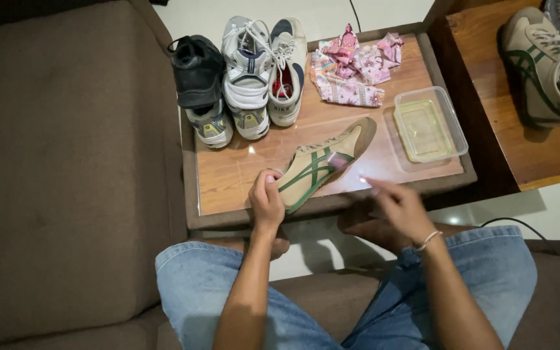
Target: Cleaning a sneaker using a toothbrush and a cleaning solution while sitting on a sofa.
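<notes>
Left hand (266, 201) has a closed grip on the heel of the tan shoe with green stripes (322, 163), pinning it to the near edge of the bench (228, 178). Shoe lies on its side, toe pointing away toward the clear plastic tub (430, 125).

Right hand (398, 206) is motion-blurred just right of the shoe, fingers spread, not touching it; can't tell if it holds anything. A pale pinkish blur sits on the shoe's midfoot, can't identify it.

Progress, judging by layout: this shoe is the one in hand, looks early or mid-way. Tub holds a shallow yellowish liquid. Crumpled pink cloth (352, 68) lies behind it, untouched.

Far left of bench: black shoe (197, 71) and white trainers (260, 71) stacked in a cluster, nobody handling them. Matching tan shoe (539, 65) sits on the separate wooden table (552, 155) to the right, well apart.
</notes>
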